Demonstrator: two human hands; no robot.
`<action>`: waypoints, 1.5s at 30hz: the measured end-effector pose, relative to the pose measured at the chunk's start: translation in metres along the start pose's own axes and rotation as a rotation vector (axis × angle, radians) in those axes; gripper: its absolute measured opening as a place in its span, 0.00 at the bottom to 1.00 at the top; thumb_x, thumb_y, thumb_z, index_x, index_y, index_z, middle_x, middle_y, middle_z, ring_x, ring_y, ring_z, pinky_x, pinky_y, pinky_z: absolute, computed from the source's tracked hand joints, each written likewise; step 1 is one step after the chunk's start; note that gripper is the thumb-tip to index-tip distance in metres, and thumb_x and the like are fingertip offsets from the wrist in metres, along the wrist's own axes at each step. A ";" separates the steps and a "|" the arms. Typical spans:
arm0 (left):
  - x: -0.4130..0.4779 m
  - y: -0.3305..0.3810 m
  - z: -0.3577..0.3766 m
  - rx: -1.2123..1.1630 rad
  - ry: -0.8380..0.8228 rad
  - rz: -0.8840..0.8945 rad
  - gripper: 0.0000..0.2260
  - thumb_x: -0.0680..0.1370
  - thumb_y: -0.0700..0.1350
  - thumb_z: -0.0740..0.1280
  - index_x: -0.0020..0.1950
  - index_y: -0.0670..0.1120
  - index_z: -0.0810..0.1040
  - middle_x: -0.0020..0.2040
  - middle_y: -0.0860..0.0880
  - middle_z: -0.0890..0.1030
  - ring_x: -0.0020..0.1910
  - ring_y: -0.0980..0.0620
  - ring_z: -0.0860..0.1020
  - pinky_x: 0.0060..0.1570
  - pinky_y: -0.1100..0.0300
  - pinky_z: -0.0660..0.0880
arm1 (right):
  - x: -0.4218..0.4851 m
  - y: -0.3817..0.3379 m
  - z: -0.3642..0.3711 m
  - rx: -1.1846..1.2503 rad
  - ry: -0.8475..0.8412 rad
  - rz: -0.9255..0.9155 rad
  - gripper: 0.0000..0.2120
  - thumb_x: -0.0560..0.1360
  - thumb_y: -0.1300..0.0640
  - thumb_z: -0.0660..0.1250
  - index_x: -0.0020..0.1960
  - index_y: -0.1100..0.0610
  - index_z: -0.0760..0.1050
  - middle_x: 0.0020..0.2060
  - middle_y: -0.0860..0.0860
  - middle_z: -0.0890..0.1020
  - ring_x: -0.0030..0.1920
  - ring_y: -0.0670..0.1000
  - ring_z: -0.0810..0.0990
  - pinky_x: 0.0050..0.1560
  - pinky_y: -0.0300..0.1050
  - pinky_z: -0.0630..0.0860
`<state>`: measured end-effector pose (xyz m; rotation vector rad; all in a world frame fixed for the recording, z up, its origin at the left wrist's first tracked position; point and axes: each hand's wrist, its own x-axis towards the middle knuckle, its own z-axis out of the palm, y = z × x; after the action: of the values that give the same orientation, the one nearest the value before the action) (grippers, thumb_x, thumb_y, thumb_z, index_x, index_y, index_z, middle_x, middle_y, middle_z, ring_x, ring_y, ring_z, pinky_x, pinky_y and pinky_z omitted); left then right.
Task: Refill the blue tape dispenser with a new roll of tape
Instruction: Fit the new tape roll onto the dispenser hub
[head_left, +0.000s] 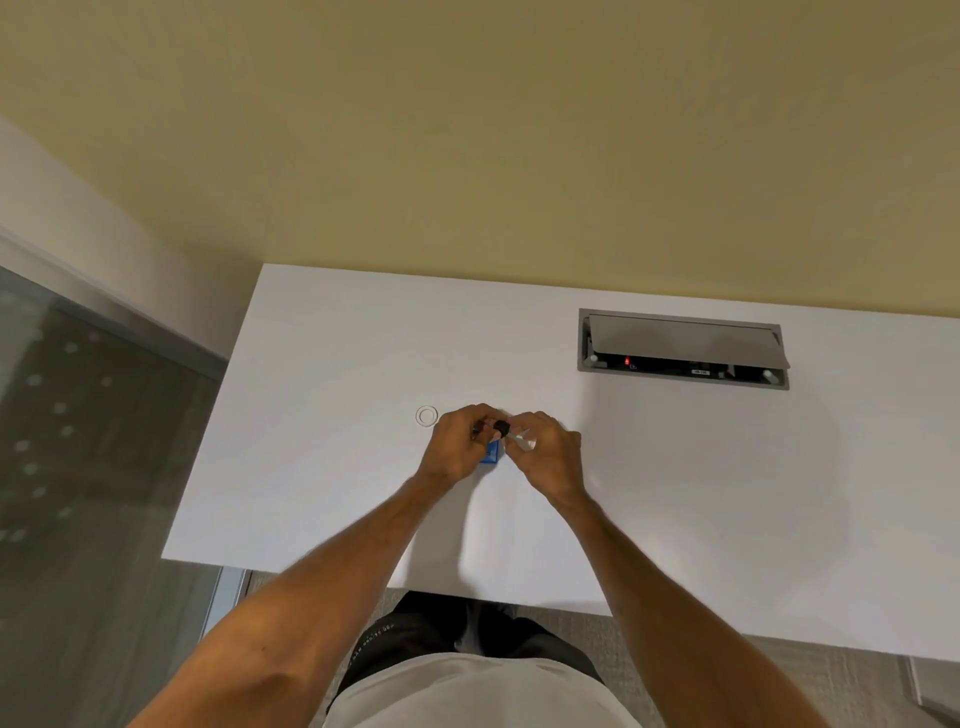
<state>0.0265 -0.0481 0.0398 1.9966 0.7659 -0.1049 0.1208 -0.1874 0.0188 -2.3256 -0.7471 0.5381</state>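
Both hands meet over the middle of the white table (322, 467). My left hand (457, 441) is closed around the blue tape dispenser (491, 453), of which only a small blue part shows below the fingers. A small black spindle (500, 427) sits between the two hands at the fingertips. My right hand (543, 449) pinches a clear roll of tape (524, 441), mostly hidden by the fingers. A clear empty tape ring (427, 415) lies flat on the table just left of my left hand.
A grey cable box (683, 349) with its lid tilted open is set into the table at the back right. The yellow wall (467, 156) runs behind the table. The table's left edge borders a grey floor area.
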 end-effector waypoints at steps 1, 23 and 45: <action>0.002 0.000 0.001 0.005 0.002 -0.013 0.15 0.82 0.33 0.66 0.65 0.43 0.84 0.60 0.46 0.87 0.61 0.45 0.84 0.66 0.46 0.80 | 0.000 0.002 -0.001 0.002 0.007 0.005 0.10 0.76 0.52 0.73 0.55 0.55 0.83 0.50 0.51 0.87 0.49 0.52 0.84 0.55 0.48 0.79; 0.025 -0.015 0.003 0.099 -0.061 -0.060 0.10 0.82 0.39 0.69 0.63 0.45 0.80 0.59 0.48 0.86 0.58 0.45 0.85 0.62 0.49 0.83 | 0.014 0.033 0.023 -0.277 -0.188 0.330 0.32 0.74 0.48 0.73 0.73 0.52 0.65 0.68 0.53 0.70 0.67 0.56 0.73 0.62 0.53 0.78; 0.003 -0.003 -0.013 0.061 -0.076 0.037 0.10 0.82 0.36 0.66 0.62 0.43 0.81 0.57 0.46 0.86 0.58 0.44 0.84 0.63 0.45 0.81 | -0.007 0.005 -0.004 0.075 -0.106 0.169 0.23 0.76 0.55 0.74 0.68 0.57 0.74 0.63 0.54 0.79 0.60 0.55 0.81 0.62 0.51 0.79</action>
<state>0.0244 -0.0349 0.0437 2.0519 0.6839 -0.1834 0.1197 -0.1969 0.0200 -2.3168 -0.5707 0.7566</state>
